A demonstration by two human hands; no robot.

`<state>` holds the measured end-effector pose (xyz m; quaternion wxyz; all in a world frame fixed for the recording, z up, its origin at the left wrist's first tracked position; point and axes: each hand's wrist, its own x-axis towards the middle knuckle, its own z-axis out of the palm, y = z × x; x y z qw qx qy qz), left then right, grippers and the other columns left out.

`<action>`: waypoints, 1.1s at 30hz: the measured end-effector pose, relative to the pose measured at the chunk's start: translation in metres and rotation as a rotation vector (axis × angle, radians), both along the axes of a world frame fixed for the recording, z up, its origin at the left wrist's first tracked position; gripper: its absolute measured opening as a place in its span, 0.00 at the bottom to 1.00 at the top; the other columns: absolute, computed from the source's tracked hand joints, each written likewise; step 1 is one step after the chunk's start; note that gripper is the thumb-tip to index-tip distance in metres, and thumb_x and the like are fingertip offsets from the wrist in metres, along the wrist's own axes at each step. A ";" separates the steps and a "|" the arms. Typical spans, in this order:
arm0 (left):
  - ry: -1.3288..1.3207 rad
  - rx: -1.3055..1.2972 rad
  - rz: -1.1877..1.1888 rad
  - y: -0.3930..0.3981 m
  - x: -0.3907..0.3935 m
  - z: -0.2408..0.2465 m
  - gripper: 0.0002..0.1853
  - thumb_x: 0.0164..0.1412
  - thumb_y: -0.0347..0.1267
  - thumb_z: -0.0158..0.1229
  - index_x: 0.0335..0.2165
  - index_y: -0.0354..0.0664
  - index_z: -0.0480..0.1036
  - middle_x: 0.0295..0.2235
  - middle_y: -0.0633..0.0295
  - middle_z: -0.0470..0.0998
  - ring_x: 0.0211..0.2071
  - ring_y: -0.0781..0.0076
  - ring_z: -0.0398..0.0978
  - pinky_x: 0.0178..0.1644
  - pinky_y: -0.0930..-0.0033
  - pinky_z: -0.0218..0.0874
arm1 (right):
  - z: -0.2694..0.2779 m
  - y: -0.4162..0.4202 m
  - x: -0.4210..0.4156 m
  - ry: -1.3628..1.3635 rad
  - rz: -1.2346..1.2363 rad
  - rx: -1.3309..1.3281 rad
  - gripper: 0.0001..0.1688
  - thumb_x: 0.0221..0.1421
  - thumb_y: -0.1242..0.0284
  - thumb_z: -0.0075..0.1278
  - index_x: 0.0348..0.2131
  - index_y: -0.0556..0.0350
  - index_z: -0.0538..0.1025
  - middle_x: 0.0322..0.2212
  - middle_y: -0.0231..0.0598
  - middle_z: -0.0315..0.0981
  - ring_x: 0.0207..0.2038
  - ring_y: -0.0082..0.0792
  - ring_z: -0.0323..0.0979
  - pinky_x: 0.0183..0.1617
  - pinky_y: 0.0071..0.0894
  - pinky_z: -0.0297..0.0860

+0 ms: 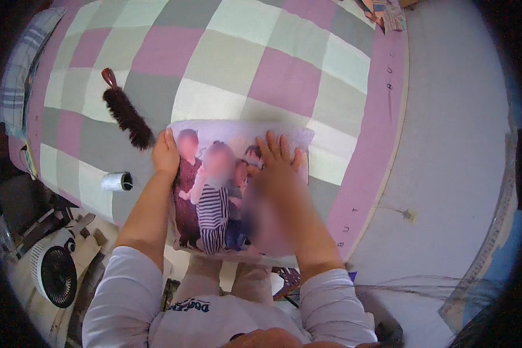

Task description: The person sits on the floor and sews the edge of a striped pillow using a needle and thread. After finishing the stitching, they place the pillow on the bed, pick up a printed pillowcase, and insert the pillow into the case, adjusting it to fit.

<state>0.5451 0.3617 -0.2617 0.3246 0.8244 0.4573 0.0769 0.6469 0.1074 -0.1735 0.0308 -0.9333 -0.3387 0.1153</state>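
Observation:
A cushion or pillow with a printed photo of several people (213, 204) lies at the near edge of a bed, in front of me. My left hand (165, 152) holds its upper left edge, thumb on top, the other fingers partly hidden. With fingers spread, my right hand (278, 156) rests flat on the upper right of the printed face. Beyond my left hand, a dark fluffy brush with a reddish-brown handle (128, 115) lies on the checked bedspread (217, 56). Left of my left forearm is a spool of white thread (113, 181) on its side.
A plaid pillow (19, 82) lies along the bed's far left edge. White fan (54, 272) stands low at the left. To the right of the bed is a pale wall with a socket and plug (409, 215). Folded striped cloth (387, 15) sits at the top right corner.

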 end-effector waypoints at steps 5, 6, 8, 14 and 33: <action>0.039 0.039 0.033 -0.003 -0.006 -0.002 0.21 0.62 0.46 0.35 0.36 0.42 0.69 0.31 0.44 0.73 0.33 0.42 0.70 0.38 0.53 0.60 | 0.019 -0.024 0.023 0.412 -0.859 0.759 0.26 0.54 0.63 0.44 0.51 0.48 0.63 0.43 0.32 0.62 0.37 0.23 0.60 0.39 0.26 0.61; 0.016 0.011 0.035 -0.003 -0.006 -0.002 0.21 0.62 0.45 0.35 0.36 0.42 0.69 0.31 0.45 0.73 0.33 0.42 0.70 0.38 0.53 0.60 | 0.025 -0.029 0.025 0.558 -1.089 0.943 0.23 0.54 0.65 0.46 0.50 0.49 0.65 0.39 0.32 0.65 0.32 0.21 0.63 0.36 0.21 0.62; -0.006 -0.036 0.022 -0.001 -0.011 -0.001 0.21 0.62 0.45 0.35 0.36 0.42 0.69 0.31 0.45 0.73 0.34 0.43 0.70 0.37 0.53 0.61 | 0.028 -0.044 0.043 0.377 -1.082 0.975 0.19 0.54 0.70 0.46 0.46 0.57 0.69 0.34 0.32 0.68 0.33 0.20 0.64 0.38 0.18 0.62; -0.050 0.073 0.055 0.002 -0.017 -0.028 0.20 0.62 0.44 0.36 0.35 0.41 0.69 0.30 0.46 0.73 0.32 0.44 0.70 0.36 0.54 0.61 | 0.023 -0.028 0.036 0.761 -0.559 0.567 0.25 0.59 0.59 0.36 0.46 0.61 0.68 0.41 0.39 0.70 0.43 0.31 0.66 0.48 0.29 0.61; -0.185 -0.233 0.058 0.003 -0.008 0.001 0.19 0.58 0.44 0.47 0.30 0.37 0.68 0.23 0.56 0.72 0.25 0.69 0.67 0.32 0.69 0.59 | -0.012 -0.061 0.059 0.578 -1.042 0.965 0.26 0.49 0.67 0.54 0.44 0.68 0.66 0.37 0.45 0.70 0.37 0.29 0.68 0.37 0.29 0.67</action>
